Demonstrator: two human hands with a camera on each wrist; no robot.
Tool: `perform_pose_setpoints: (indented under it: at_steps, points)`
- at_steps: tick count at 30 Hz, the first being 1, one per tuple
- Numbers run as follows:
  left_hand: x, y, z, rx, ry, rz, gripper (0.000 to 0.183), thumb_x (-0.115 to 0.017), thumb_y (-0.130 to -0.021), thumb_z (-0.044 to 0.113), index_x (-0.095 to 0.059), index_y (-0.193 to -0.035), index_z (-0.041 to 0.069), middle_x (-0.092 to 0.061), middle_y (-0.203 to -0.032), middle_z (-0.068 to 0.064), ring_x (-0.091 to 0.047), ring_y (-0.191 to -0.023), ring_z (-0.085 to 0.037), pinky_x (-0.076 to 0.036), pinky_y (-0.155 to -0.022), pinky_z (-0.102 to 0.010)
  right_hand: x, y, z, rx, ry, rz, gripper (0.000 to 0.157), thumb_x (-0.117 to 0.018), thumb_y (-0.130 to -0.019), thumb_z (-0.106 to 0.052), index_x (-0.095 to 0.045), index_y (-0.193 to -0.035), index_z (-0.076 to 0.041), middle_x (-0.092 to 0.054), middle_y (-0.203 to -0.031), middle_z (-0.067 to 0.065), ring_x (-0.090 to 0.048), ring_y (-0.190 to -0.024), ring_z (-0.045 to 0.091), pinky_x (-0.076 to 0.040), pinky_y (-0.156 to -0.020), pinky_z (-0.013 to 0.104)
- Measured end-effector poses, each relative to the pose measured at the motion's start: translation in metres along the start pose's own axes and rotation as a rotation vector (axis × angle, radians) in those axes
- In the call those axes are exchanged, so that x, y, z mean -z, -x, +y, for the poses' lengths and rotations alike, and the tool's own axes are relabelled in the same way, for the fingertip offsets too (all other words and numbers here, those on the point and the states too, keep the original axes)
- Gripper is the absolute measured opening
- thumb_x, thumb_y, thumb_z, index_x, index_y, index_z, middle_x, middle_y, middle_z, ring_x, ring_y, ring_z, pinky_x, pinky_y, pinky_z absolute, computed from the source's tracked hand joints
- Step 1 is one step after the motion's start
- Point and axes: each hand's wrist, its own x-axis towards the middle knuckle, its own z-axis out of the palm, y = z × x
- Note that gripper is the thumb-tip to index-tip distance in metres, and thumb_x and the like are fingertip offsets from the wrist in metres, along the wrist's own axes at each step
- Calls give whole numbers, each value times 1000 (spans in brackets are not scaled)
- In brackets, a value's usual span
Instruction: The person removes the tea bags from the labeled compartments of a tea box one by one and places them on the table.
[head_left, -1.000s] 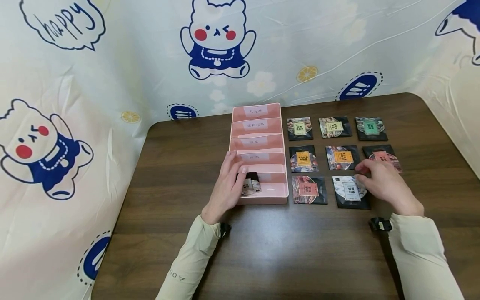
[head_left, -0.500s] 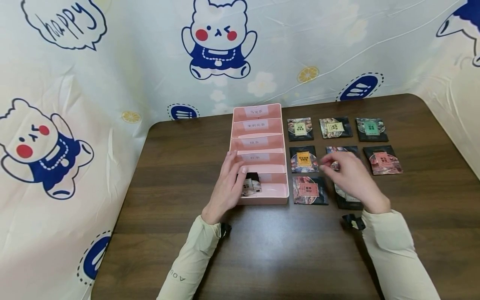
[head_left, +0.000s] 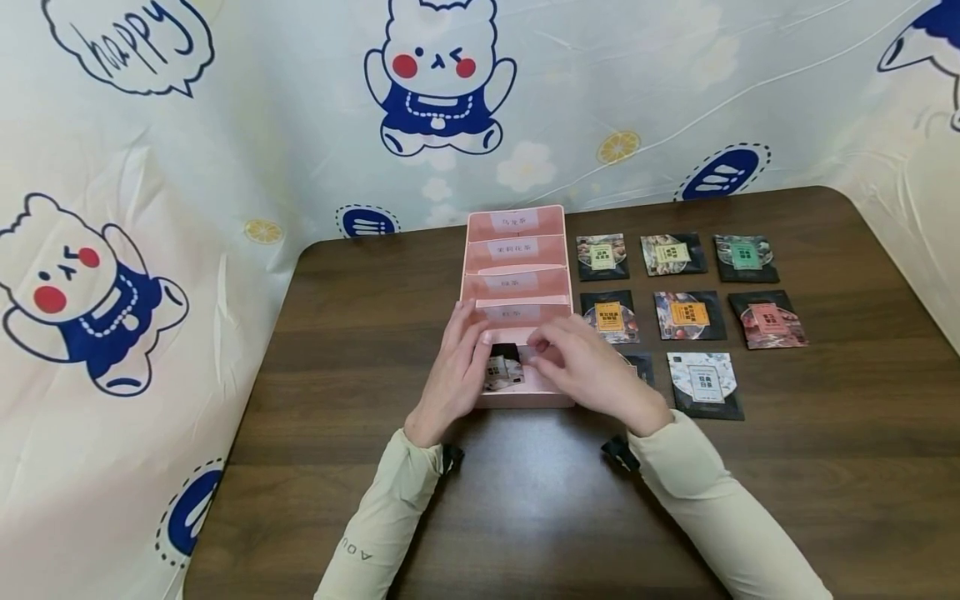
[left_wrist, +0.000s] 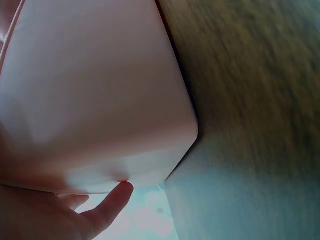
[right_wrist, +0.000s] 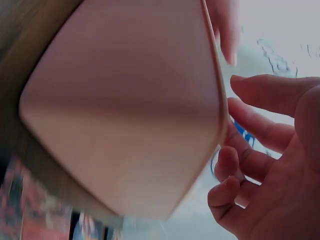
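Observation:
A pink divided box has paper labels on its compartments. In its front compartment lies a black-and-white tea sachet, partly covered by the left hand. My left hand grips the box's left wall, thumb on the inner side, with a fingertip against the outer wall in the left wrist view. My right hand reaches over the right rim into the same compartment, fingertips close to the sachet. Thumb and fingers stand apart in the right wrist view, and nothing shows between them.
Tea sachets lie in rows right of the box, among them a white-and-black sachet and a red-labelled sachet. My right wrist covers most of another sachet. A patterned curtain hangs behind the brown table.
My right hand has moved left from beside the white-and-black sachet, across the rows, into the box's front compartment. The left hand and box have kept their places.

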Motion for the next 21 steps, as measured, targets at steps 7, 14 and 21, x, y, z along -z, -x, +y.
perform_pose_setpoints:
  at_steps: [7,14,21]
  points:
    - [0,-1,1,2,-3,-14,47,-30,-105,36,-57,-129,6,-29,-157,-9,-15,-150,-24,-22,-119,-42,-18,-11,-8,-36,65,-9,25,-69,-87,-20,-66,-109,-10,-66,-107,4,-52,-94,20,-43,-81,36]
    - [0,-1,1,-3,-3,-8,45,-31,-105,34,-57,-128,4,-31,-156,-11,-16,-150,-26,-24,-118,-44,-26,-15,-12,-56,142,-2,24,-67,-88,-21,-66,-109,-9,-64,-106,4,-50,-92,21,-41,-79,36]
    - [0,0,1,-5,0,-6,45,-33,-105,32,-58,-128,4,-29,-157,-12,-17,-150,-29,-25,-117,-46,-30,-16,-14,-54,186,8,22,-68,-87,-19,-66,-107,-9,-63,-106,5,-51,-92,23,-41,-78,37]
